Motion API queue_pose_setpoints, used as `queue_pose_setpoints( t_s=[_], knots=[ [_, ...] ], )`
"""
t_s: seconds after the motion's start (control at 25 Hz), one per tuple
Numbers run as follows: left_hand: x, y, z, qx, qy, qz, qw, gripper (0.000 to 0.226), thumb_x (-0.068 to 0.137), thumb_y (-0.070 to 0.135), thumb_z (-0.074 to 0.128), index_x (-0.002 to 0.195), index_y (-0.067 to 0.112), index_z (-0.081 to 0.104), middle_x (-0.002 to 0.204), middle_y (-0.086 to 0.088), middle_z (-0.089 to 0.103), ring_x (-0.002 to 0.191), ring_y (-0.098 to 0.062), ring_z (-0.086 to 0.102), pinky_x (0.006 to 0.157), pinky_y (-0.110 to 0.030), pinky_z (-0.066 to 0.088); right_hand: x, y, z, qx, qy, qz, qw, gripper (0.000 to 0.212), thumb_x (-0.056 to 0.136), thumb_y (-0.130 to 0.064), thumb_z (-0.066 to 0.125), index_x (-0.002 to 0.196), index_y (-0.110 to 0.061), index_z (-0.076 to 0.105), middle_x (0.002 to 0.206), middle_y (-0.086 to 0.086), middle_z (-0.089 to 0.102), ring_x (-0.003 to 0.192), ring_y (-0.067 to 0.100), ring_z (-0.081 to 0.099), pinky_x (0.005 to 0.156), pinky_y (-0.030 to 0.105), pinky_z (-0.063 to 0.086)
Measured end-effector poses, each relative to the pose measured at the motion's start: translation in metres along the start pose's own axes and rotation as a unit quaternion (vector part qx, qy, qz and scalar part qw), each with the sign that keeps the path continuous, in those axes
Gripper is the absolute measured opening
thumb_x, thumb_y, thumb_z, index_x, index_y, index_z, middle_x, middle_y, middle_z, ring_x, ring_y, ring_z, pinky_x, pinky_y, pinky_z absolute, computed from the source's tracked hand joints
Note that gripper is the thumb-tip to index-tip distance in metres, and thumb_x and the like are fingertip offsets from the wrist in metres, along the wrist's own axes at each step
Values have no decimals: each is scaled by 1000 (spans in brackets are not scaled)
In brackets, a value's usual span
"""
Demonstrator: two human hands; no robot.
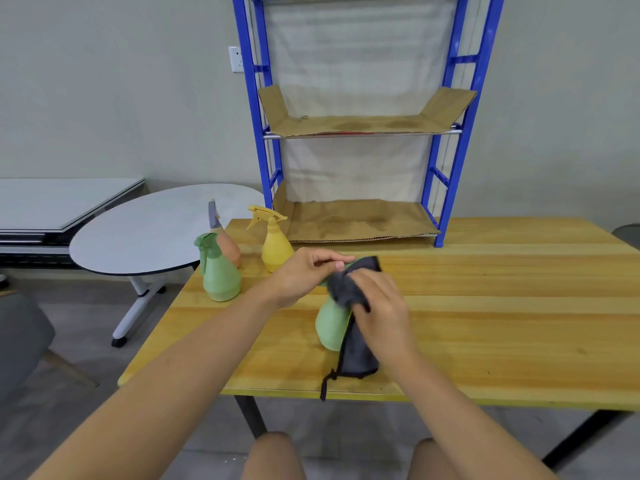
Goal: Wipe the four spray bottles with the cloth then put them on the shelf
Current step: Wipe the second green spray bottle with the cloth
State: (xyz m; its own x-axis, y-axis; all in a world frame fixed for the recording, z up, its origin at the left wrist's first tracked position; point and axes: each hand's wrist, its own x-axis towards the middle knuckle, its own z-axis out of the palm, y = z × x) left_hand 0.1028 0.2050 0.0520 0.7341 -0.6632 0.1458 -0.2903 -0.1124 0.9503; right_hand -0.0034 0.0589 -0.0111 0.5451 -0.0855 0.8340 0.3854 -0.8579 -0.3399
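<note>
A green spray bottle (330, 325) stands on the wooden table (485, 306) in front of me. My left hand (304, 275) grips its spray head, which is mostly hidden. My right hand (381, 306) holds a dark grey cloth (356, 348) against the bottle's neck and right side; the cloth hangs down to the table. Three more bottles stand at the table's far left: a green one (220, 271), an orange one with a grey head (228, 245) and a yellow one (275, 245). The blue shelf (446, 150) stands at the back of the table.
Brown cardboard (353, 220) lines the shelf's lower level, and another sheet (363, 123) lines the middle level; both hold nothing. A round grey side table (145, 230) stands left of the wooden table. A grey chair (20, 341) is at the lower left.
</note>
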Motion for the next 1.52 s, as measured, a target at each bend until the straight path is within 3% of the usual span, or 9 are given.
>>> queue_pose_setpoints(
  t_s=[0.08, 0.28, 0.44, 0.64, 0.8, 1.08, 1.24, 1.4, 1.52],
  knots=[
    [0, 0, 0, -2, 2, -3, 1000, 23, 101, 9, 58, 118, 15, 72, 123, 5, 72, 118, -2, 63, 99, -20, 51, 7, 4, -3, 1, 36, 65, 997, 41, 72, 12, 71, 111, -3, 68, 111, 7, 66, 102, 22, 57, 94, 30, 47],
    [-3, 1, 0, -1, 6, -4, 1000, 22, 101, 5, 57, 117, 8, 72, 125, 0, 71, 110, 4, 64, 89, -14, 50, -5, -10, 2, -4, -40, -40, 998, 41, 71, 12, 69, 110, -2, 68, 110, 7, 66, 101, 26, 59, 96, 26, 44],
    [-4, 0, 1, 14, 13, -12, 1000, 23, 102, 7, 57, 119, 5, 71, 126, 1, 71, 107, 2, 64, 86, -14, 50, 2, 28, -10, -13, -6, 138, 990, 37, 73, 9, 68, 106, -9, 69, 106, 1, 65, 99, 26, 60, 89, 26, 45],
    [-5, -1, 0, 14, 13, -12, 1000, 24, 101, 7, 58, 120, 11, 71, 116, 11, 73, 108, 2, 65, 91, -15, 51, -2, 13, -9, -13, -38, 75, 996, 36, 74, 5, 66, 108, -7, 69, 109, 4, 67, 101, 19, 56, 93, 17, 40],
    [-7, 1, 2, 26, 15, -14, 999, 25, 101, 11, 59, 122, 15, 72, 116, 12, 73, 111, -2, 65, 92, -16, 51, 6, 24, -23, 6, -51, 143, 988, 35, 73, 11, 64, 82, -23, 58, 87, -8, 57, 84, 17, 53, 72, 27, 40],
    [-47, -41, 11, -71, 99, -19, 992, 44, 100, 29, 57, 144, 28, 51, 138, 8, 63, 128, -1, 56, 107, -25, 42, 60, 3, -60, -96, -70, 25, 993, 32, 74, 5, 67, 103, -10, 68, 104, -1, 65, 94, 22, 53, 81, 26, 44],
    [-53, -78, 30, 133, 59, -62, 987, 82, 75, 57, 70, 147, 28, 44, 141, 9, 52, 130, -6, 49, 112, -35, 43, 83, -13, -53, -229, -184, -58, 954, 36, 65, 9, 72, 97, -7, 67, 97, 4, 62, 87, 27, 53, 72, 33, 44],
    [-45, -83, 36, 215, 62, -25, 974, 59, 78, 56, 74, 128, 29, 58, 117, 10, 64, 105, -8, 59, 93, -35, 51, 86, -32, -34, -291, -231, -114, 921, 30, 64, 1, 77, 89, -10, 66, 90, 4, 61, 82, 25, 51, 75, 36, 47],
    [-45, -79, 34, 237, 69, -4, 969, 33, 82, 43, 78, 105, 31, 58, 99, 9, 61, 83, -5, 54, 68, -20, 39, 72, -47, -18, -280, -268, -177, 905, 26, 61, -7, 81, 79, -14, 63, 82, 1, 58, 74, 22, 49, 71, 32, 38]
  ],
)
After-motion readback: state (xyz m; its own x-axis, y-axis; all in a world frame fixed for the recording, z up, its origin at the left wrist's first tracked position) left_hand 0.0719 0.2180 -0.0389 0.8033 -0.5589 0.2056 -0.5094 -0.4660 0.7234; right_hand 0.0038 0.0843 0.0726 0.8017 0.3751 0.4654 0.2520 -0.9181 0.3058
